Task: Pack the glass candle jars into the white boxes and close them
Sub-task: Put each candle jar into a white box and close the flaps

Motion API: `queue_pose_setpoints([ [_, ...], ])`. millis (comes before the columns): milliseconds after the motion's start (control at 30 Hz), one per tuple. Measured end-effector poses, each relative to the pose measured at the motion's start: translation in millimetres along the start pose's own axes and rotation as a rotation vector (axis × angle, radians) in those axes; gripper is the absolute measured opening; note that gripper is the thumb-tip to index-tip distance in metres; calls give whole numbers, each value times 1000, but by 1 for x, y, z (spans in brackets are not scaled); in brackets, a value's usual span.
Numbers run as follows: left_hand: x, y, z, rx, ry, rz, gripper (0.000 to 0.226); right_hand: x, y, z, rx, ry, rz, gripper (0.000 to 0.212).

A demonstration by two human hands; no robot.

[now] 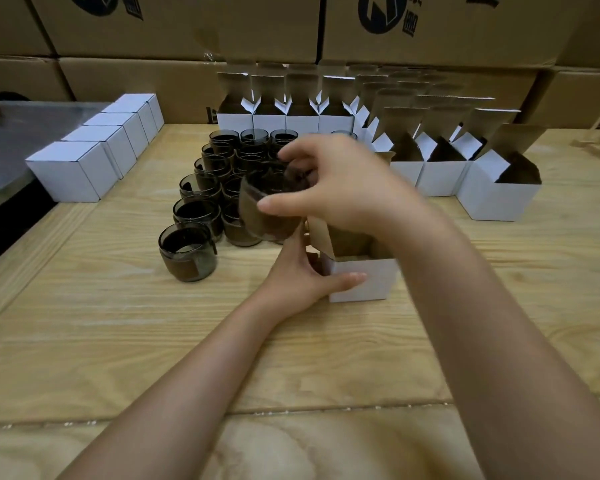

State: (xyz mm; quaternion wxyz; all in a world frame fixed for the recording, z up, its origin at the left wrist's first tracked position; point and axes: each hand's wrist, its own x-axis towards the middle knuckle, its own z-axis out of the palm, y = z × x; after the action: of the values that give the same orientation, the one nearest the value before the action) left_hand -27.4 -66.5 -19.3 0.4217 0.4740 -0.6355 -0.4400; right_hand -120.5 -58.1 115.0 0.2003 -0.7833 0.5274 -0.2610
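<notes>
Smoky dark glass, squat and round with a kraft-paper band, the candle jar (267,216) hangs tilted in the right hand (340,181), whose fingers (284,204) curl over its rim, just above and left of an open white box (364,282). The left hand (298,275) grips that box's corner, thumb on the smooth front. More jars (196,209) crowd the pale grained wooden counter (118,323); closed white boxes (73,171) line the left, open-flapped boxes (496,199) the right.
</notes>
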Motion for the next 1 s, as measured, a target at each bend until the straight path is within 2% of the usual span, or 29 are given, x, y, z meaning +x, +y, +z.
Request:
queue_pose_setpoints([
  [233,6,-6,-2,-80,-35,88,95,-12,34,-47,-21,-88,142,66],
  [600,8,-7,-4,-117,-61,110,102,-12,71,-29,-229,-131,191,67],
  [800,9,-7,-3,-112,-59,110,102,-11,71,-12,-348,-209,202,54],
  [1000,8,-8,-3,-116,-73,109,102,-2,62,-14,-609,-415,224,31],
])
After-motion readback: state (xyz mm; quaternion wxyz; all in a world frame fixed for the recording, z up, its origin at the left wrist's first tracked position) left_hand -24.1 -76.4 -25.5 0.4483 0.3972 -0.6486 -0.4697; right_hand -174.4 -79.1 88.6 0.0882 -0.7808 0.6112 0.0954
